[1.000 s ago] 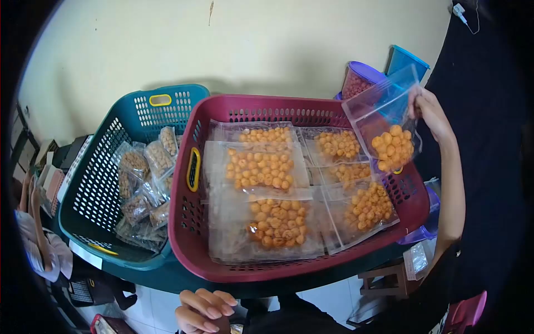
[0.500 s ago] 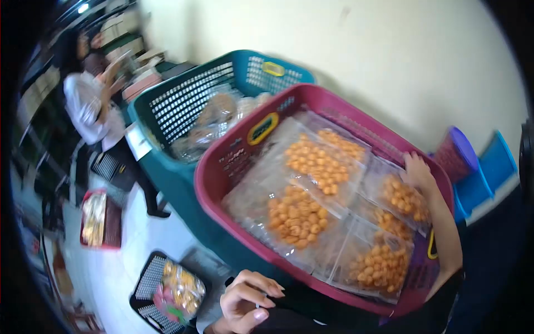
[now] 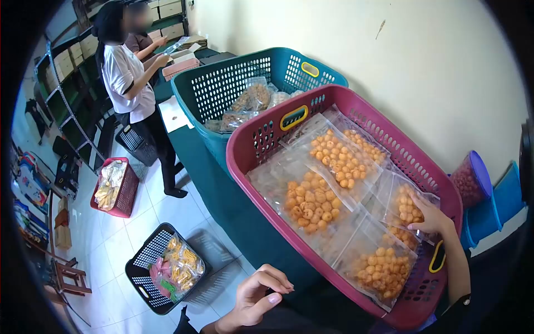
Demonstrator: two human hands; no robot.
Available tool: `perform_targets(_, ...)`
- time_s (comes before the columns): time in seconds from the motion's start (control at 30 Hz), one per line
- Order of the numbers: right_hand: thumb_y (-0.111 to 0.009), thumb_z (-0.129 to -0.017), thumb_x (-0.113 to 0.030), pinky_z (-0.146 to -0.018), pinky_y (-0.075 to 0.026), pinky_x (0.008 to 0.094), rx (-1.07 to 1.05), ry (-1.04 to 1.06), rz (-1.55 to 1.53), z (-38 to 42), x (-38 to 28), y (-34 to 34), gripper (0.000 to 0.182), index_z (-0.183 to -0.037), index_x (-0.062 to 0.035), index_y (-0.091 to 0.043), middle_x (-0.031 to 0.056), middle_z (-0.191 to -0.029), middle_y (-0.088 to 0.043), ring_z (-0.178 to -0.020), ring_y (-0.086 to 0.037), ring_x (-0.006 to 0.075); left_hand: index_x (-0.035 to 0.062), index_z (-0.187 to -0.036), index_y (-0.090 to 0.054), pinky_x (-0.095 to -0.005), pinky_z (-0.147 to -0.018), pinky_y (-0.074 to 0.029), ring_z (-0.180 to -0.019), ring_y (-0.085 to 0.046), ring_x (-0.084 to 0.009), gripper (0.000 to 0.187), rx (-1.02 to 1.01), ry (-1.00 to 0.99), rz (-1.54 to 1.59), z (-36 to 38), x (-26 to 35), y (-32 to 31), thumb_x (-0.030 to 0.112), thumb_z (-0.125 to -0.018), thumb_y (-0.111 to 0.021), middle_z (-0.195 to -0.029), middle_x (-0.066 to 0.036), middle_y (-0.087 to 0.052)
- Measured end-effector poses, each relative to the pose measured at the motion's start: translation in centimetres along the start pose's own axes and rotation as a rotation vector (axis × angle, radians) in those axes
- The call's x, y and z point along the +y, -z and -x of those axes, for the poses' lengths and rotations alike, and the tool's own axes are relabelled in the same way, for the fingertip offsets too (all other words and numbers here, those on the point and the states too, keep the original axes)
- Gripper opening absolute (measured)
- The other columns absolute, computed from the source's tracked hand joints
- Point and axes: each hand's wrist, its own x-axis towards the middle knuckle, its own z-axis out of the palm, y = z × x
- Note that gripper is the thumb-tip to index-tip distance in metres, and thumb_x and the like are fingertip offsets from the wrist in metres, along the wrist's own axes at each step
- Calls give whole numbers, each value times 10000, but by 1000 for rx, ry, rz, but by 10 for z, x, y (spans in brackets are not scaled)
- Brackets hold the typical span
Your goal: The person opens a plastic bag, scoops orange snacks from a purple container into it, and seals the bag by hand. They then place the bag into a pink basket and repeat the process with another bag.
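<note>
My right hand [image 3: 433,216] lies on a clear plastic bag of round orange snacks [image 3: 409,205], its fingers and thumb round the filled part. This bag is at the right end of a maroon laundry basket [image 3: 259,225]. Several similar bags lie flat beside it, among them a bag at the front [image 3: 381,270], one at the left [image 3: 311,203] and one farther back [image 3: 337,158]. Near the basket's front rim, outside it, my left hand [image 3: 258,298] hangs with loosely curled fingers. A gap shows between thumb and fingertips, with nothing seen in it.
A teal basket [image 3: 222,78] with bagged food stands behind on the green-covered table [image 3: 222,206]. A purple-rimmed container [image 3: 473,175] and blue bins [image 3: 484,217] are at right. On the floor are a black basket [image 3: 139,273] and a red basket [image 3: 130,192]. Two people [image 3: 130,78] work at back left.
My right hand has moved from the basket's back rim down onto the bag at the right. My left hand has shifted slightly right and down, still curled. The view has tilted and become sharper.
</note>
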Motion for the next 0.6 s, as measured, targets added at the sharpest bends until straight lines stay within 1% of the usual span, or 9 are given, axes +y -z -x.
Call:
perform_targets(0.03, -643, -544, -505, -977, -173, 414, -4, -6, -1, 3, -5, 0, 1021, -1306, -130, -76, 227, -1318, -120, -1205, -142, 393, -2, -817, -499, -307, -738, -407, -795, -501, -199, 73, -17, 19, -12, 3, 1, -1, 40, -758, -485, -835, -134, -482)
perform_targets(0.1, -641, -541, -515, -959, -156, 489, -34, -246, 157, 8, -23, 3, 1018, -1305, -142, -82, 222, -1326, -84, -1181, -100, 469, -1, -817, -500, -308, -740, -404, -794, -501, -199, 73, -18, 19, 2, 8, 2, -1, 40, -759, -487, -828, -134, -486)
perform_targets(0.13, -636, -543, -525, -939, -137, 541, 20, -238, 133, 8, -11, -3, 1009, -1304, -153, -88, 233, -1326, -51, -1152, -59, 527, 1, -818, -500, -309, -742, -401, -794, -501, -198, 72, -18, 16, 14, 10, 2, -1, 39, -759, -488, -821, -133, -489)
perform_targets(0.17, -636, -543, -525, -939, -137, 541, 16, -241, 128, 10, -13, -3, 1009, -1304, -153, -88, 233, -1326, -51, -1152, -59, 527, 1, -818, -500, -309, -742, -401, -794, -501, -198, 72, -19, 23, 14, 13, 2, -1, 39, -759, -488, -821, -133, -489)
perform_targets(0.23, -627, -548, -536, -947, -120, 530, 36, -269, 35, 14, -20, 3, 1024, -1304, -125, -73, 279, -1305, -54, -1171, -48, 498, 1, -813, -500, -308, -740, -399, -792, -502, -198, 69, 1, 53, -8, 18, 1, -1, 42, -759, -485, -811, -135, -494)
perform_targets(0.27, -625, -579, -524, -986, -118, 419, -12, -263, 107, 14, -18, 3, 1046, -1290, -28, -40, 302, -1294, -51, -1219, -62, 393, 1, -813, -500, -308, -740, -399, -792, -502, -198, 69, -10, 51, -6, 18, 1, -3, 42, -759, -485, -811, -135, -494)
perform_targets(0.33, -622, -584, -524, -988, -123, 401, -24, -240, 55, 13, -14, 0, 1044, -1289, -24, -37, 307, -1291, -56, -1222, -65, 382, 10, -746, -472, -365, -729, -413, -702, -504, -212, 136, 85, 123, -56, 23, 4, -7, 145, -741, -492, -737, -125, -466)
perform_targets(0.4, -612, -600, -524, -991, -135, 365, -44, -230, 18, 14, -15, 0, 1029, -1288, -19, -37, 304, -1290, -73, -1227, -77, 360, 10, -746, -469, -366, -724, -415, -698, -501, -210, 138, 86, 121, -59, 28, 4, -7, 146, -744, -489, -734, -124, -464)
perform_targets(0.6, -608, -603, -520, -994, -117, 384, -19, -207, -49, 17, -17, 1, 1006, -1297, -56, -46, 317, -1279, -92, -1222, -72, 381, 3, -769, -476, -344, -727, -411, -734, -501, -211, 92, -1, 102, -16, 33, 0, -6, 93, -749, -482, -763, -129, -483)
